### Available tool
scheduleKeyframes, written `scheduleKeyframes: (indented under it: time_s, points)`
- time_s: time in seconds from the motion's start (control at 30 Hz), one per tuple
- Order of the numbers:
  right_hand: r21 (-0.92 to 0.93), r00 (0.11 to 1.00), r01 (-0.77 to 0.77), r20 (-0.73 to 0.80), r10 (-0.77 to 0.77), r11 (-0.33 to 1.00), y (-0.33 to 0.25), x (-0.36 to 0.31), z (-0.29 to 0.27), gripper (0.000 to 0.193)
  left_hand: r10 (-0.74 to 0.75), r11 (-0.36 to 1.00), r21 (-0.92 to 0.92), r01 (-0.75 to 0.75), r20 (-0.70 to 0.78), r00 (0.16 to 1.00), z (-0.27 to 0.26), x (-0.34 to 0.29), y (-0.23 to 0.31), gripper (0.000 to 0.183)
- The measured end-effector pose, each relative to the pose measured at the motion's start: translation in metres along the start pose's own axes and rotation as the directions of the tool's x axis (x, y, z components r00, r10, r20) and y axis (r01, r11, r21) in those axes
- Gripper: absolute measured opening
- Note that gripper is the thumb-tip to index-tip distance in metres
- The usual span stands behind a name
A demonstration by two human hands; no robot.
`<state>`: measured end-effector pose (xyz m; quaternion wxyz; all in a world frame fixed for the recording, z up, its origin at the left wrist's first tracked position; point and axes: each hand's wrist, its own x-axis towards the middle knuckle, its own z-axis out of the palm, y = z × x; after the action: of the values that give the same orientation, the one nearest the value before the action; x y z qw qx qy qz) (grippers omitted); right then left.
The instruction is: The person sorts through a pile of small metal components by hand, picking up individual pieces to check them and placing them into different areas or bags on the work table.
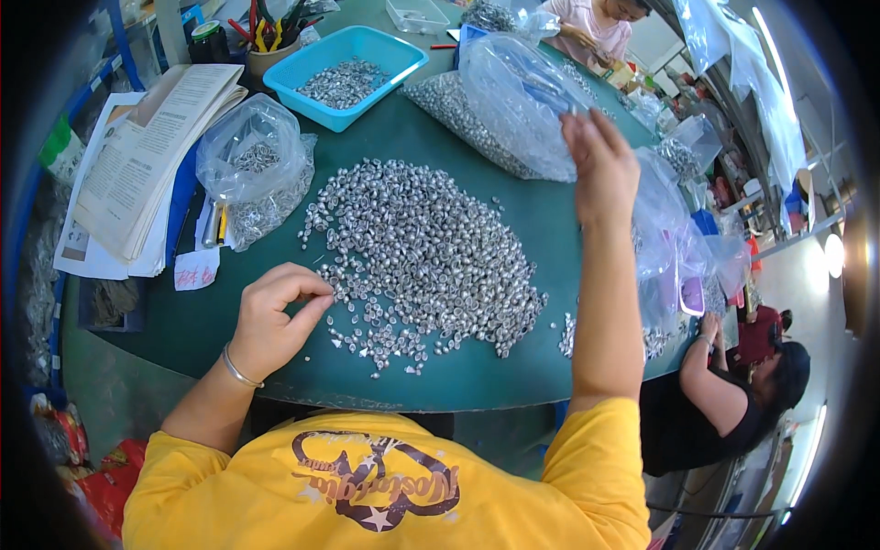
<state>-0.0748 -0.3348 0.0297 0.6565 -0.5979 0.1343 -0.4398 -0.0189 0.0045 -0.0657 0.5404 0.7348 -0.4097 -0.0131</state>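
Note:
A broad heap of small silvery, cup-shaped metal pieces (431,247) is spread over the green table (513,376). At its left edge my left hand (280,312) is closed in a pinch, thumb and forefinger together next to loose pieces. Whatever lies between those fingertips is too small to make out. My right hand (603,165) is raised to the right of the heap, beside a large clear plastic bag (522,101) partly filled with similar metal pieces. Its fingers are smeared by motion, so their grip cannot be read.
A blue tray (403,62) of small metal parts stands at the back. Left of the heap are an open plastic bag (252,137) of parts and stacked papers (151,156). Behind them is a pot (273,62) of pliers. Two people (724,403) (600,32) sit along the table's right side.

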Motion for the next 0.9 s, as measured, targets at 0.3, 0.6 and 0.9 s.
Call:
scheduleKeyframes:
  time_s: [0.3,0.6,0.9]
  points:
    - [-0.551,0.945,0.113,0.317,0.082,0.827,0.038,-0.116,-0.024,0.007,0.298,0.930,0.045,-0.366,0.490,0.819,0.004,-0.018,-0.007,0.023]
    - [-0.693,0.875,0.329,0.479,0.069,0.641,0.048,-0.233,-0.036,0.014,0.377,0.806,0.205,-0.556,0.547,0.748,0.026,0.008,-0.032,0.017]
    - [-0.730,0.867,0.393,0.497,0.040,0.559,0.060,-0.246,-0.025,0.015,0.369,0.884,0.058,-0.464,0.521,0.770,0.070,-0.007,-0.006,0.010]
